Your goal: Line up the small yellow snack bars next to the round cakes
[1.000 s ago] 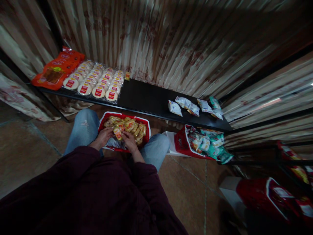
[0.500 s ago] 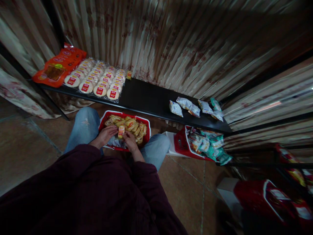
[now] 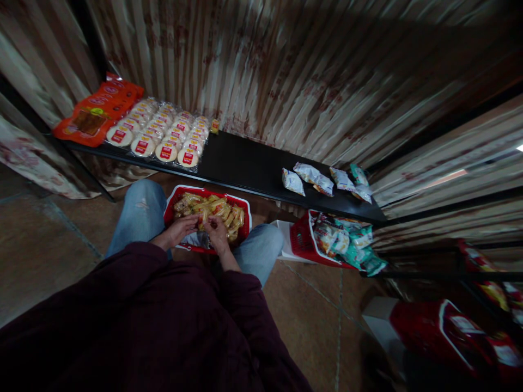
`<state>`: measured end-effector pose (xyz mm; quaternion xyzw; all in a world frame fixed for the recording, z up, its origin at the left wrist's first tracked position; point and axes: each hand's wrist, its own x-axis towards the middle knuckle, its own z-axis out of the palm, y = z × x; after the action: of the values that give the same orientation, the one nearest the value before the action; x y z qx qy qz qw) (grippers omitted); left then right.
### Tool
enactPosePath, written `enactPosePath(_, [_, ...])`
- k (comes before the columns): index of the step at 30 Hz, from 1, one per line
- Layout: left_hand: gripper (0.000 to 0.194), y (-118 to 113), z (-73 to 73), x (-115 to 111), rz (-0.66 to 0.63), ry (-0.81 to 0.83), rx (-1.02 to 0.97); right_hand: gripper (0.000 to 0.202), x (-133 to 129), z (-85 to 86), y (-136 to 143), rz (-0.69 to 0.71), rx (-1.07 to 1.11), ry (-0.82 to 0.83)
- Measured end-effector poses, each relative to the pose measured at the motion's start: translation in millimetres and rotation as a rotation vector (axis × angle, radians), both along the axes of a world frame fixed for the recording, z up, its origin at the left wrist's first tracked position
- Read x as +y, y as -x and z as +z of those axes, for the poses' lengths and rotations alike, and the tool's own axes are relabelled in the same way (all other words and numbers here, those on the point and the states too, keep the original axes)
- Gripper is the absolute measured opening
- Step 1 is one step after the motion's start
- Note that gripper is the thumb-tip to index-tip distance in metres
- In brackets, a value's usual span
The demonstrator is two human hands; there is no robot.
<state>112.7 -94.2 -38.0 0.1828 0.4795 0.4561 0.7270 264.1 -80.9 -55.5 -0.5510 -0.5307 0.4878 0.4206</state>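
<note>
Between my knees stands a red basket [image 3: 248,209] with a white rim, filled with small yellow-wrapped snack packets [image 3: 231,216]. Over its near half, my left hand [image 3: 182,228] and my right hand [image 3: 217,233] come together, closed, fingertips almost meeting. A small snack packet [image 3: 201,220] is pinched between them, mostly covered by the fingers. Below the hands, some clear or greyish wrapping [image 3: 196,238] shows inside the basket.
A black shelf [image 3: 241,160] runs just beyond the basket. It bears rows of round white wrapped cakes [image 3: 166,151], an orange bag [image 3: 96,114], a single small yellow packet [image 3: 214,126] and several white packets [image 3: 308,173]. Another red basket [image 3: 300,239] holds green and white bags.
The packet between my hands has turned, so its red and yellow label no longer faces up. My left fingers have moved down and right, closer to my right hand.
</note>
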Motion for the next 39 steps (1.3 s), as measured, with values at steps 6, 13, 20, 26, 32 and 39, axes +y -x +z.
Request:
enactPosePath(6, [0.031,-4,4.5,-2,0.037,0.003,0.029,0.025,-2,5.1,-1,0.096,-0.02,-0.026])
enactPosePath(13, [0.03,-4,5.7,-3,0.019,-0.039,0.024,0.024,-1,-1.1,1,0.079,0.067,-0.008])
enactPosePath(20, [0.023,-5,7.9,0,0.087,0.071,-0.063,0.028,0,-2.9,3,0.019,0.277,0.136])
enactPosePath(26, [0.024,-3,13.6,0,0.137,0.102,-0.124,0.033,0,4.6,1,0.035,0.413,0.212])
enactPosePath(32, [0.029,-1,13.8,-1,0.105,0.1,-0.153,0.031,0,15.0,-1,0.056,0.527,0.255])
enactPosePath(39, [0.036,-1,10.4,-1,0.048,0.106,-0.181,0.034,-2,18.9,-1,0.066,0.527,0.239])
